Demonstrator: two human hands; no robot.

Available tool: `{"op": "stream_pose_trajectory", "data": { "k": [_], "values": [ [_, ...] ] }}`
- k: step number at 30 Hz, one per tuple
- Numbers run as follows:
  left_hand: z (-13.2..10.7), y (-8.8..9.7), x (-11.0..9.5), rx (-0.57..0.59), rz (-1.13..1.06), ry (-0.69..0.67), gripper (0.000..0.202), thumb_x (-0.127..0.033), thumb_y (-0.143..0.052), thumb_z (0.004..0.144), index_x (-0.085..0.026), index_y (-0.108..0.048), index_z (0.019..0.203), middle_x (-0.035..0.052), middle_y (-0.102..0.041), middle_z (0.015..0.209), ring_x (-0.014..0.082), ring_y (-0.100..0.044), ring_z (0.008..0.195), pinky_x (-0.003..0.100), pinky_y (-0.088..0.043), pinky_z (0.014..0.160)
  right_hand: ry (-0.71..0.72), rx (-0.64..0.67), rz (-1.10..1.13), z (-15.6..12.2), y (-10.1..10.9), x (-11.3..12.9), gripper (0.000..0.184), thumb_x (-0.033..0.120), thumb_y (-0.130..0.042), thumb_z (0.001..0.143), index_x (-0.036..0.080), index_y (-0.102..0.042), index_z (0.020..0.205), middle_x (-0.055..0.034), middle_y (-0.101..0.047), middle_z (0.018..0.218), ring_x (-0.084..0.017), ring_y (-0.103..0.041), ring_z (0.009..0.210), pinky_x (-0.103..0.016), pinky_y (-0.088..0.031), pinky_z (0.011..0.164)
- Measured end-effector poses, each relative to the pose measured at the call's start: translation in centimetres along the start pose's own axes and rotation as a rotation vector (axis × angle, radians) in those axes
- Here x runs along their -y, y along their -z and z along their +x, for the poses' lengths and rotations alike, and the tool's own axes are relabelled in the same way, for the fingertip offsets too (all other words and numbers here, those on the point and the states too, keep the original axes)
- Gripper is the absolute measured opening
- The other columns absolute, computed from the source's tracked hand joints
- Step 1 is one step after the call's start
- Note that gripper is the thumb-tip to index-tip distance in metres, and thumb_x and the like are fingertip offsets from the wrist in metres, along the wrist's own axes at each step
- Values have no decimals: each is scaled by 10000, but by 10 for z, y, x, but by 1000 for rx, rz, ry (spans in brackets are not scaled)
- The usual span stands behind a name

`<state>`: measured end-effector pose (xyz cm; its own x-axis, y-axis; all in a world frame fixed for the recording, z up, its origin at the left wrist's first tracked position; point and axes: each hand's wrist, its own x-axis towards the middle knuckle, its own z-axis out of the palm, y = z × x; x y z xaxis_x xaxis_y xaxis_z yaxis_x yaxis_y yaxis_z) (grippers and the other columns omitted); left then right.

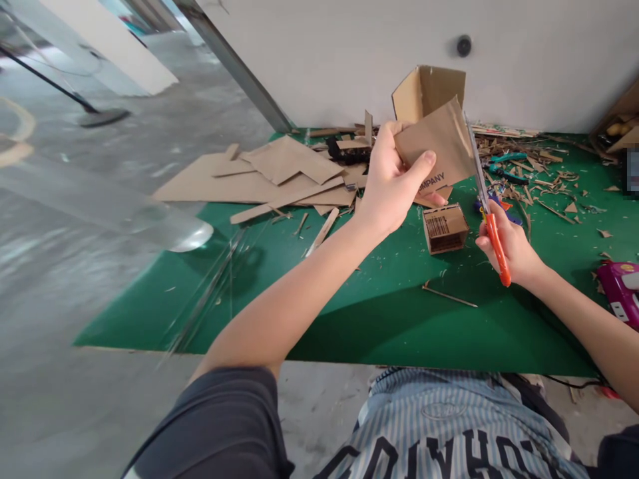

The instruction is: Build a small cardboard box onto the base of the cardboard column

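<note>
My left hand [392, 179] grips the card [442, 143], thumb on its printed face, held up beyond the box [439, 226]. Right of the box, my right hand [514, 249] is wrapped round the scissors [494, 241], blades along the card's edge. A rod [452, 295] lies nearer me than the box; pliers [509, 158] lie beyond it, rightward.

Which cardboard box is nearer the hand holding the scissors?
The small box, just left of the right hand; the larger box is farther back.
</note>
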<state>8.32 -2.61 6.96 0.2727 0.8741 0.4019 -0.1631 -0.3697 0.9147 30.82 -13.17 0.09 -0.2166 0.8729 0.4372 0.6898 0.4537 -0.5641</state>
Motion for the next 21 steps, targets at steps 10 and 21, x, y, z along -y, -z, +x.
{"op": "stream_pose_trajectory", "data": {
  "k": [10, 21],
  "values": [
    [-3, -5, 1, 3, 67, -62, 543, -581, -794, 818, -288, -494, 1163, 14, -608, 1059, 300, -691, 1163, 494, -674, 833, -18, 27, 114, 0, 8, 13, 912, 811, -403, 922, 160, -371, 1559, -172, -714, 1180, -282, -743, 941, -420, -619, 831],
    [-1, -2, 10, 54, 81, -97, 497, -569, -721, 886, -284, -446, 1187, 10, -583, 1080, 293, -667, 1217, 518, -652, 905, -74, -48, -56, 2, 0, 7, 702, 666, -477, 975, 165, -490, 1468, -29, -684, 769, -178, -645, 588, -321, -587, 641]
  ]
}}
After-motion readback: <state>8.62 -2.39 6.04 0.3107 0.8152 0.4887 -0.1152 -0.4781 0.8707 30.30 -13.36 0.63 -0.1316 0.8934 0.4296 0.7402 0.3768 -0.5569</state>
